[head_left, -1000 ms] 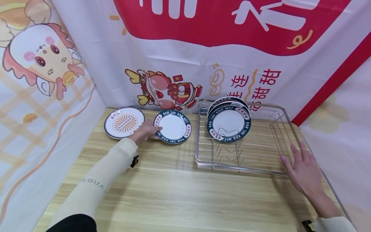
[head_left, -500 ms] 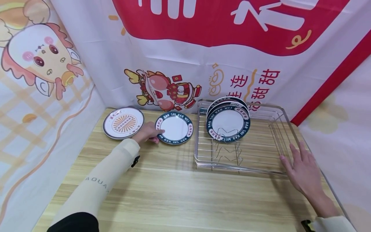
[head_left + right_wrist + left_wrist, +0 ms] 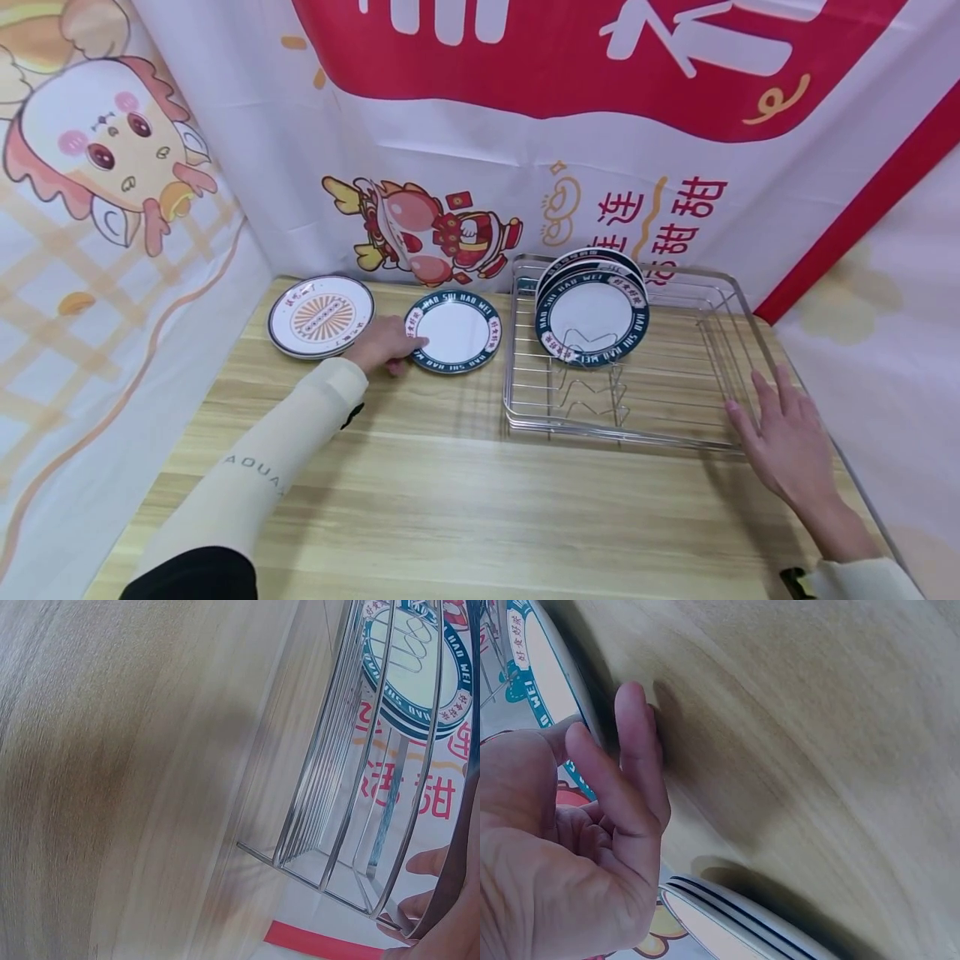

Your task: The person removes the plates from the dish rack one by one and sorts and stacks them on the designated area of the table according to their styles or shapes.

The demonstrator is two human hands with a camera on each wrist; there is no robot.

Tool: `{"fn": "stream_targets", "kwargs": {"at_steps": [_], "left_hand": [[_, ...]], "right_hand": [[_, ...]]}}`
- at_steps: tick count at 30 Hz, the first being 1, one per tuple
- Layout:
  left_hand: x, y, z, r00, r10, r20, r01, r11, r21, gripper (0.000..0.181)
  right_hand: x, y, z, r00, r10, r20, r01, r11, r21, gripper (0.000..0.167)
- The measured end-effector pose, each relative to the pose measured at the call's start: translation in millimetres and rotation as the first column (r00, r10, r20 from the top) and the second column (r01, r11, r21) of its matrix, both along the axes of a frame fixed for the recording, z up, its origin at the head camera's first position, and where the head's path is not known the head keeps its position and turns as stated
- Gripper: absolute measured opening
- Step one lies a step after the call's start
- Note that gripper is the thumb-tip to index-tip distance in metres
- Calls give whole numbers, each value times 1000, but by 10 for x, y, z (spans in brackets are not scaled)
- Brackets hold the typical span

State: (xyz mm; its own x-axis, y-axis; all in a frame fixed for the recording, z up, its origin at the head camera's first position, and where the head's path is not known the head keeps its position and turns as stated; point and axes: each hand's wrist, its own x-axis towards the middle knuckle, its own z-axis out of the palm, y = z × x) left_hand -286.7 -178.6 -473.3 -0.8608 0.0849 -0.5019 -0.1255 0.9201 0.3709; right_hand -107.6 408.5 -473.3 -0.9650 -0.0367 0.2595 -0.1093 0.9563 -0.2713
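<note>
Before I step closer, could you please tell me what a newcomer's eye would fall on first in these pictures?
Probably the large red patch with white lettering, at the top of the head view. Next, the teal-rimmed plate gripped at its left edge by the left hand, and the matching front plate standing in the wire dish rack. The orange-sunburst plate, lying far left on the wooden table, may draw the eye too.

Left hand (image 3: 384, 343) masks part of the green-rimmed plate's (image 3: 456, 333) left rim. Left wrist view: that plate runs off the top edge, white plate stack (image 3: 321, 315) off the bottom. Front racked plate (image 3: 591, 318) hides most of those behind; count unclear. Right hand (image 3: 793, 442) largely cut off in right wrist view. Big white characters (image 3: 742, 52) on the backdrop cropped above.
</note>
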Motion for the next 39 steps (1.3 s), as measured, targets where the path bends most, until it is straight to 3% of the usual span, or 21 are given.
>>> {"fn": "stream_targets", "kwargs": {"at_steps": [1,8,13,18,25,28,30,33,35,37,39], "left_hand": [[44,33,58,1000,13,6,-13,1000,-19,48],[60,22,84,1000,13,-15,-14,999,-34,47],[66,23,126,998,64,-26,-65,997,-39,46],[86,34,179,991,78,-109,-82,996,-33,43],[46,134,352,966,-14,-256,-15,994,-111,45],[-10,241,444,936,-45,-349,-3,991,-137,45],[-24,339,513,906,-49,-421,-7,991,-130,48],[-14,511,632,840,-70,-538,16,994,-105,52],[13,638,731,808,-89,-582,36,994,-102,51],[42,763,828,786,-117,-607,65,992,-107,49],[75,884,918,774,-147,-616,93,988,-120,50]], "right_hand": [[0,1,-1,1000,0,-1,0,1000,0,73],[-1,0,-2,1000,0,-10,0,1000,8,73],[-2,-1,2,1000,0,-11,0,1000,7,73],[-5,-3,7,1000,6,-15,-6,1000,0,72],[4,-13,13,1000,5,-9,-5,1000,-5,72],[4,-10,9,1000,2,-4,-2,1000,-3,72],[4,-6,4,1000,1,0,-1,1000,-3,72],[2,2,-2,1000,1,7,-1,1000,-1,72],[0,6,-6,1000,1,8,-1,1000,-1,72],[-2,8,-9,1000,1,8,-1,1000,0,72],[-3,7,-11,1000,2,7,-2,1000,1,72]]}}
